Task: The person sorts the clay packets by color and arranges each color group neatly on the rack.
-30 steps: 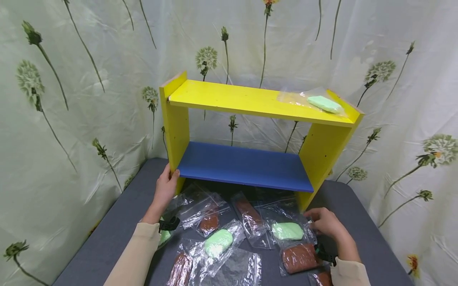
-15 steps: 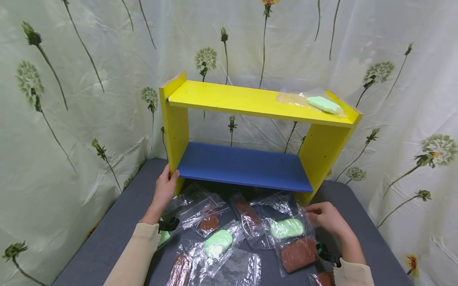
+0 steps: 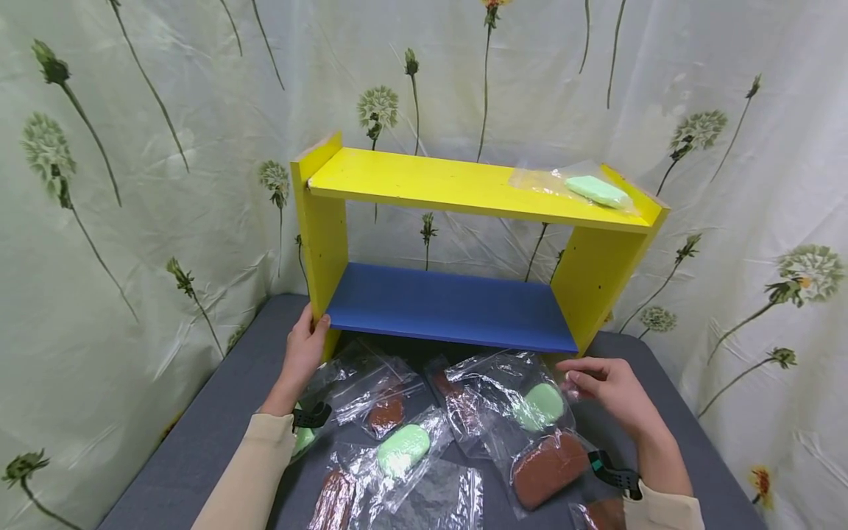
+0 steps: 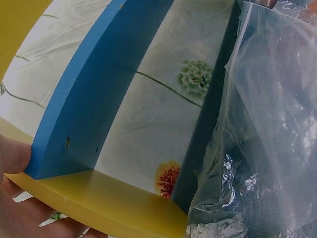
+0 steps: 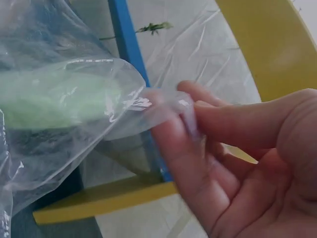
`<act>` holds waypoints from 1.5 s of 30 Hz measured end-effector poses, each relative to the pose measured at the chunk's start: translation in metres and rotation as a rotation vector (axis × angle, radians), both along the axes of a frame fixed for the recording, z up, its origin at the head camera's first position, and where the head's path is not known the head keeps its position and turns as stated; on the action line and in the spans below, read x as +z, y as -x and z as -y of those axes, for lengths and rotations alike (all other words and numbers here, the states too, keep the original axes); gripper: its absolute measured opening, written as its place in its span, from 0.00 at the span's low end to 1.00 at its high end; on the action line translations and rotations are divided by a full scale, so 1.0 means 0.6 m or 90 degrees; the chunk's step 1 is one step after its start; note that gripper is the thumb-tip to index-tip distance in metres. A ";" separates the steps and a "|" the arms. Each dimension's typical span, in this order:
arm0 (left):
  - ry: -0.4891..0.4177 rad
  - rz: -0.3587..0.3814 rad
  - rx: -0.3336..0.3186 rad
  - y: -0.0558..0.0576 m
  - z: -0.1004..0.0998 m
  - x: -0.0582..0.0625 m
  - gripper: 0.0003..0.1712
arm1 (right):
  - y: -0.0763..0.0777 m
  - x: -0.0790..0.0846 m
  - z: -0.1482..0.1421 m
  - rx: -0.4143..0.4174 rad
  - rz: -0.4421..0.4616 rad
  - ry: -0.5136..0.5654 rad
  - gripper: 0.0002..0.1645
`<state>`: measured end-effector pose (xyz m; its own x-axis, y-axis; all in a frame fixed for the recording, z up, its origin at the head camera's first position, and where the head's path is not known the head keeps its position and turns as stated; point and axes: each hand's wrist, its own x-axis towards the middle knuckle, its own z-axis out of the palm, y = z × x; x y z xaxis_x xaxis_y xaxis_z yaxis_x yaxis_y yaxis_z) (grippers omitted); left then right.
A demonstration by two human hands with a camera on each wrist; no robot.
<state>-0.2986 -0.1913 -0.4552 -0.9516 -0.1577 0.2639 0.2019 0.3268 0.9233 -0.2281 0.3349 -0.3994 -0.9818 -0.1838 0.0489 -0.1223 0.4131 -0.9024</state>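
Free room above blue shelf (image 3: 450,305), bags (image 3: 520,394) below

Plastic bags (image 3: 517,390): no lettering could be read.
Shelf unit (image 3: 444,305): no label or number could be read.
Wristbands (image 3: 619,477): no brand could be made out.

Glossy, wrinkled plastic bag (image 3: 506,394); smooth painted shelf (image 3: 450,305); matt tabletop (image 3: 218,427)

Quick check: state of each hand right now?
Left hand: closed, holding the left yellow side panel.
Right hand: closed, pinching a clear bag with a green lump inside.
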 end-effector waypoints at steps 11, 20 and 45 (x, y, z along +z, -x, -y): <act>0.002 -0.007 0.001 -0.002 0.002 0.003 0.28 | -0.024 0.032 0.020 0.055 -0.178 0.062 0.22; 0.000 0.001 -0.005 0.001 0.001 0.000 0.29 | -0.037 0.046 0.062 -0.041 -0.387 0.004 0.24; -0.006 0.003 -0.004 0.003 0.003 -0.001 0.30 | -0.061 0.222 0.160 -0.142 -0.530 -0.019 0.07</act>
